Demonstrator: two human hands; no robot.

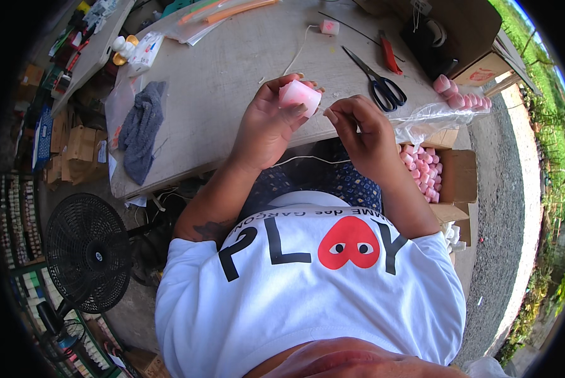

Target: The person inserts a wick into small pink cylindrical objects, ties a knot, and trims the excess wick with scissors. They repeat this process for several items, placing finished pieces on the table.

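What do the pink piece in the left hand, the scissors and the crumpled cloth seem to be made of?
Pink piece: probably wax; smooth, milky, slightly translucent-looking surface.
Scissors: likely metal blades, thin and straight-edged; smooth dark handles, probably plastic.
Blue-grey cloth: textile, matte, in soft folds; fibre unclear.

Daylit, open-sided workspace
Pale grey worktop; rough grey gravel and leafy green plants beyond its right edge.
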